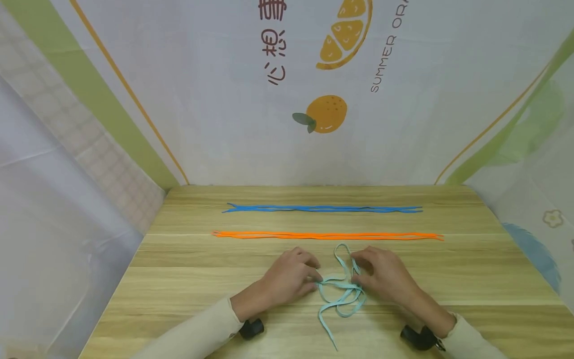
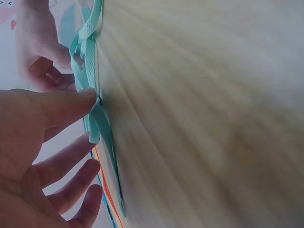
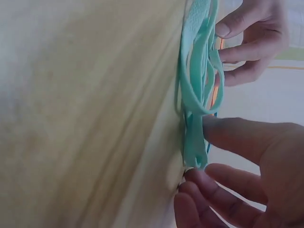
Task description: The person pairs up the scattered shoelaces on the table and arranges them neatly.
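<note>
A loosely tangled mint-green shoelace (image 1: 343,301) lies on the wooden table between both hands, one end trailing toward the front edge. At the tangle's left side is my left hand (image 1: 290,275). In the left wrist view, its thumb (image 2: 71,105) touches the lace (image 2: 88,61), and the other fingers are spread apart. My right hand (image 1: 384,273) stands at the right side. In the right wrist view, its thumb (image 3: 237,135) and bent fingers rest at a loop of the lace (image 3: 194,142), with a gap between thumb and index finger.
Behind the hands, an orange shoelace (image 1: 327,235) lies in straight strands across the wooden table (image 1: 179,279). Farther back, a blue shoelace (image 1: 323,208) runs parallel to it. A white printed cloth (image 1: 233,124) hangs along the table's back edge, and cloth also hangs at the sides.
</note>
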A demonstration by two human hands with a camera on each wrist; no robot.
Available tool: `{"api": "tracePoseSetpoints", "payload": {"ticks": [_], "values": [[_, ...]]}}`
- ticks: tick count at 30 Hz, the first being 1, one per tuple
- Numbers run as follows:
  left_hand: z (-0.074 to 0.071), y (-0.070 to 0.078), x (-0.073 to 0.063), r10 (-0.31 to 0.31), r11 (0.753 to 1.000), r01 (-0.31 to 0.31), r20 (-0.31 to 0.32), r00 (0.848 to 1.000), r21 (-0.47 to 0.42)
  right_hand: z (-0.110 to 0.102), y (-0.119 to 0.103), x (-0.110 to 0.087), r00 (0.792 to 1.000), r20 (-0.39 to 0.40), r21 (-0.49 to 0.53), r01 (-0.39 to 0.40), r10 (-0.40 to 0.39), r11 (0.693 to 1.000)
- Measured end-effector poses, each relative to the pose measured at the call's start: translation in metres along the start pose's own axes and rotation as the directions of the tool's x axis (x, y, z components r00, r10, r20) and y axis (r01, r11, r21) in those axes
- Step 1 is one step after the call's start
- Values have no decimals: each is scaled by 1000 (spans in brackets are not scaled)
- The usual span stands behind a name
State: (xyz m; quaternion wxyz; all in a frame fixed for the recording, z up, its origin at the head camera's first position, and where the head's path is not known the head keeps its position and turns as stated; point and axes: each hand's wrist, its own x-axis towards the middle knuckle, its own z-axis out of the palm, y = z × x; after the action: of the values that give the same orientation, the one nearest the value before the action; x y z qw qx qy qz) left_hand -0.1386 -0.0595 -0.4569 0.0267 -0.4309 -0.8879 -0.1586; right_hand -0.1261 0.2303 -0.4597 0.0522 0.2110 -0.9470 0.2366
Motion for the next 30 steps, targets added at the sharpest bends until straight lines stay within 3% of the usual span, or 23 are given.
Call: {"api": "tracePoseSetpoints", "payload": {"ticks": [8,14,21,26,30], "values": [[-6,4,-20,1,1000,-2,-22,1000,-31,-1,-5,-9,999,37,107,-41,37,993],[-12,9,-37,-44,996,45,21,999,-78,-4,-8,-20,997,74,191,-44,31,981],[-20,16,-51,-63,993,72,101,993,-89,-9,-12,-26,998,63,240,-12,-3,971],[-29,20,-49,-74,987,88,109,991,-134,-16,-20,-27,998,43,273,35,-48,961],[-31,22,-33,-78,970,90,59,995,-227,-21,-29,-22,990,93,387,65,-109,920]]}}
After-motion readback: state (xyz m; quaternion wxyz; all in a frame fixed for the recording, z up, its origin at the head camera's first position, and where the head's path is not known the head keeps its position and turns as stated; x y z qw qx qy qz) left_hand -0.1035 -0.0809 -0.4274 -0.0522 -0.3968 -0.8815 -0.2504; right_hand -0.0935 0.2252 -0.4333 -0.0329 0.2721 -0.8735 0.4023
